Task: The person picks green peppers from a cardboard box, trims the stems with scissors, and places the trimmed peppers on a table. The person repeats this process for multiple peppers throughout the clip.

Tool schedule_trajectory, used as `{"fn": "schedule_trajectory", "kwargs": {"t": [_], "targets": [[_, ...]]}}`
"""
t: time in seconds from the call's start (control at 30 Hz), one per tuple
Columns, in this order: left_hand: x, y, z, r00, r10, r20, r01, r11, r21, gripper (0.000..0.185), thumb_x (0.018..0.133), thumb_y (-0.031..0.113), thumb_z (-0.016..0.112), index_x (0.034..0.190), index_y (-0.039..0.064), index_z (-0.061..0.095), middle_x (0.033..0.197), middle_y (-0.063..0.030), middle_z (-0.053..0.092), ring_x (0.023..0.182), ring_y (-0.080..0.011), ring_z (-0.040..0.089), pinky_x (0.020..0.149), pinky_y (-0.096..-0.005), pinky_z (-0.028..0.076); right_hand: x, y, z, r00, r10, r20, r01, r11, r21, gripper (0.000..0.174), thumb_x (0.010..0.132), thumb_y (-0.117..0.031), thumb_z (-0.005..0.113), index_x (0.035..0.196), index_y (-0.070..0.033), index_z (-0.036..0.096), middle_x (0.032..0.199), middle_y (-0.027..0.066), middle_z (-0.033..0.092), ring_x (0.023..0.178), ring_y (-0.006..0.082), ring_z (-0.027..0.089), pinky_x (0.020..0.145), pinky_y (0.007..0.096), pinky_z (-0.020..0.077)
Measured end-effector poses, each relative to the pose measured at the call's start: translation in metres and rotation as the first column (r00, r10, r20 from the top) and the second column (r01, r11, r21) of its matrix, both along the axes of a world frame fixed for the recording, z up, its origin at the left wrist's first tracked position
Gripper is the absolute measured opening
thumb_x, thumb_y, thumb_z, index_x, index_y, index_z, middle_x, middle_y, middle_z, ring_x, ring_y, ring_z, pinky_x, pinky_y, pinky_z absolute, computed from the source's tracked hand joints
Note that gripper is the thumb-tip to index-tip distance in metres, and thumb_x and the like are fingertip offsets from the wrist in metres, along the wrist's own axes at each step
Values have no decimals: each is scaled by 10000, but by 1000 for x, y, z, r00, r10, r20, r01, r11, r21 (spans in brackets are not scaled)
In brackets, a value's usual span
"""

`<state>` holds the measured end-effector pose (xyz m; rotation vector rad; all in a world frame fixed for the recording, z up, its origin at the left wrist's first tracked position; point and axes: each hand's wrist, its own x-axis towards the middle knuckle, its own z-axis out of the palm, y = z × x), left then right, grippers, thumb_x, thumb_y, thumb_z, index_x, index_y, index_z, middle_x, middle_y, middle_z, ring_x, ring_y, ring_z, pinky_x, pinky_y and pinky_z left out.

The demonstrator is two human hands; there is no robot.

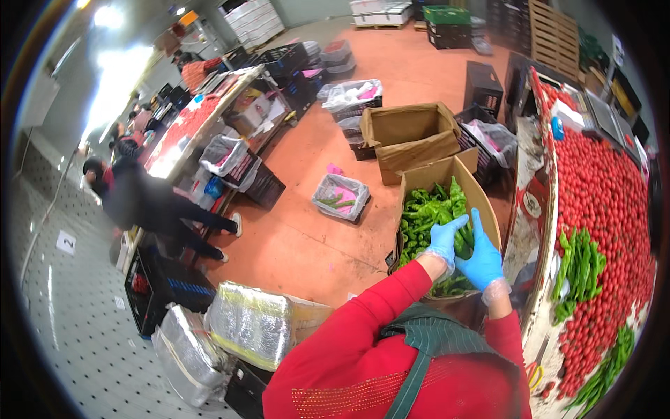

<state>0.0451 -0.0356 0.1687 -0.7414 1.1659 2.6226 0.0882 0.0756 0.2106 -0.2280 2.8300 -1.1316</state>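
Both of my hands wear blue gloves with clear plastic at the wrists, and both are over an open cardboard box (pixel 484 207) filled with long green peppers (pixel 423 212). My left hand (pixel 445 240) and my right hand (pixel 480 262) face each other around a few green peppers (pixel 462 245), gripping them from both sides. The fingers of each hand partly hide these peppers. To my right, on the work table, a pile of green peppers (pixel 582 264) lies on many small red tomatoes (pixel 596 194).
Beyond the box stands another open cardboard carton (pixel 411 146). A lined crate (pixel 340 196) with a few peppers sits on the floor. Scissors (pixel 535 374) and more green peppers (pixel 607 366) lie on the table. Wrapped silvery packages (pixel 251 322) are at lower left; a person (pixel 141 194) stands beyond.
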Motion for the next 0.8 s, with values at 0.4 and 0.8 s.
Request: {"fn": "schedule_trajectory", "kwargs": {"t": [0.4, 0.8], "targets": [[-3, -10, -1, 986, -73, -149, 80, 996, 37, 453, 772, 10, 709, 1195, 43, 548, 1111, -71, 628, 1023, -213, 595, 899, -372, 472, -25, -2, -47, 988, 20, -153, -68, 947, -314, 1023, 624, -114, 763, 1503, -96, 241, 1371, 196, 497, 1244, 294, 517, 1009, 355, 428], [7, 27, 45, 592, -703, -394, 710, 686, -157, 836, 810, 99, 695, 1466, -63, 203, 1437, -171, 388, 1337, -235, 378, 1099, -328, 304, -6, 91, -44, 954, 63, 294, 288, 84, -954, 602, 847, -114, 652, 1400, -37, 425, 1280, 71, 568, 1132, 162, 558, 970, 304, 442]]}}
